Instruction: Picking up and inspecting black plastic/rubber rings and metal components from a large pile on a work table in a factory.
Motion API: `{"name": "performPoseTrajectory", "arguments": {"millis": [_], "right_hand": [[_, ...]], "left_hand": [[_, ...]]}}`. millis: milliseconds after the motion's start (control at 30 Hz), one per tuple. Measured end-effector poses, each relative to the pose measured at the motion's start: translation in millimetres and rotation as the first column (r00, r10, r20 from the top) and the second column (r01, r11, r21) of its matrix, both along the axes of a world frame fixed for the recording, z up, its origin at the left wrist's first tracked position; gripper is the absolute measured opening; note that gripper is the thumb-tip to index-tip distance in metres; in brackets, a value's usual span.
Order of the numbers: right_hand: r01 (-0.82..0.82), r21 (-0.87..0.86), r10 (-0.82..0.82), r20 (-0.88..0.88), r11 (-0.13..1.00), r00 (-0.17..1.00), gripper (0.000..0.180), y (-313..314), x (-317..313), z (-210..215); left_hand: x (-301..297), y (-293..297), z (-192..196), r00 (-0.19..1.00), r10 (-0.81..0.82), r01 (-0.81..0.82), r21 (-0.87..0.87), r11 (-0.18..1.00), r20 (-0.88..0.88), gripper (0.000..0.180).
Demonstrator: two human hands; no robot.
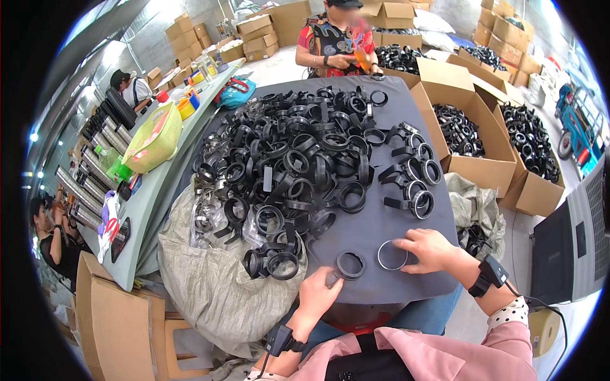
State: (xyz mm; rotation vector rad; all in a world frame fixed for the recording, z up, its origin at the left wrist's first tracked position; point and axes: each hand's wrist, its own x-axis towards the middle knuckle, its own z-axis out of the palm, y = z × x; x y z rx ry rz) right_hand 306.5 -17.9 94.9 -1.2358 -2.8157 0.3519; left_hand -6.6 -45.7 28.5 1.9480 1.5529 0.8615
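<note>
Right of the near end of the heap of black rings (311,152), the person's left hand (319,289) is curling its fingers nearly together, and they are gripping the left edge of a black ring (342,272). Farther right of the heap, the right hand (429,251) is keeping its fingers a little apart, and they are pinching the right side of a thin silver ring (379,255). Both rings are showing over the grey table (394,289), side by side and apart; from here I'm not managing to tell whether either is touching it.

The heap itself is covering much of the table and crowding the space beyond the left hand. To its right, a smaller group of rings (395,203) is lying beyond the right hand. A woven sack (216,279) is spreading along the heap's near left side. Past the heap's right side, a carton (483,171) is standing full of rings, and beyond its far end a co-worker (327,44) is handling something orange.
</note>
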Motion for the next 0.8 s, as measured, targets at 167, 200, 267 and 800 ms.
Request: {"name": "performPoseTrajectory", "arguments": {"millis": [167, 200, 267, 800], "right_hand": [[0.545, 0.067, -0.540, -0.081, 0.836, 0.838, 0.089, -27, -57, -24], [0.559, 0.081, -0.556, -0.053, 0.825, 0.829, 0.091, -28, -65, -31], [0.595, -0.028, -0.596, -0.010, 0.803, 0.803, 0.080, -25, -65, -30], [0.472, 0.266, -0.391, -0.308, 0.840, 0.868, 0.087, -27, -62, -27]], "left_hand": [[6, 5, -7, 1.000, -0.013, 0.015, 0.189, 0.982, -0.010, 0.030], [9, 7, -5, 1.000, -0.024, 0.025, 0.183, 0.983, -0.008, 0.030], [10, 11, -2, 0.999, -0.051, 0.051, 0.111, 0.993, -0.005, 0.032], [14, 14, -14, 0.999, -0.053, 0.052, 0.104, 0.993, 0.008, 0.030]]}}
